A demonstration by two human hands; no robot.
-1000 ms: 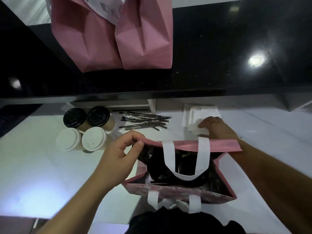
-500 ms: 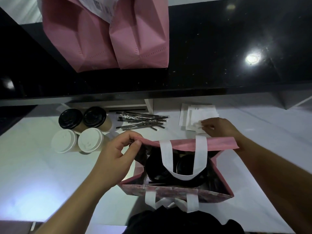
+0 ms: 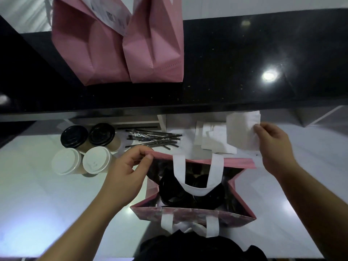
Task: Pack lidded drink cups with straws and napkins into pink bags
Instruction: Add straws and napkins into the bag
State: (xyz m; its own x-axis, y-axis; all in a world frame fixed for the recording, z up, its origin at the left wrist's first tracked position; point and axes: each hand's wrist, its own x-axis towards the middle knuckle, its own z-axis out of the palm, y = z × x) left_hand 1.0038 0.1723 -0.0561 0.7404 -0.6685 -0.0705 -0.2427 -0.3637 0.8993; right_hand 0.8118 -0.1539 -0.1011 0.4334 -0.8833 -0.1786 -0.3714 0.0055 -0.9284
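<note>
While the right hand (image 3: 273, 146) pinches a white napkin (image 3: 243, 131) at centre right of the frame, lifted above the napkin stack (image 3: 212, 140), the left hand (image 3: 126, 172) pinches the far left rim of the open pink bag (image 3: 192, 215) at lower centre. Black-lidded cups (image 3: 190, 187) sit inside the bag, under its white handle (image 3: 197, 176). Wrapped straws (image 3: 152, 138) lie just beyond the rim on the white counter (image 3: 33, 194). Left of them stand four cups: two black-lidded (image 3: 88, 136), two white-lidded (image 3: 82, 162). Two more pink bags (image 3: 120, 42) stand on the dark shelf (image 3: 244, 63), upper left.
</note>
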